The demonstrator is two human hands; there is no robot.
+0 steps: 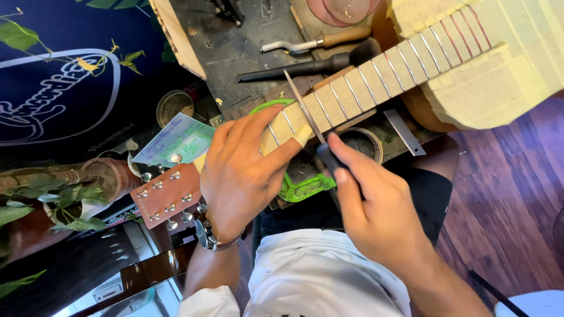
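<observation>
A guitar lies across the view, its neck (376,73) covered in pale masking tape between the frets, its body (505,64) taped too at the upper right. The reddish headstock (167,196) with silver tuners points to the lower left. My left hand (244,173) wraps around the neck near the headstock, thumb on the taped fretboard. My right hand (367,199) grips the dark handle of a thin metal file (302,105), whose blade lies across a fret just right of my left thumb.
A dark workbench (235,47) behind the neck carries a black brush (311,66), a wooden-handled tool (320,42) and a metal ruler (405,132). A green neck rest (302,185) sits under the neck. Potted leaves (70,202) at left, wood floor (511,194) at right.
</observation>
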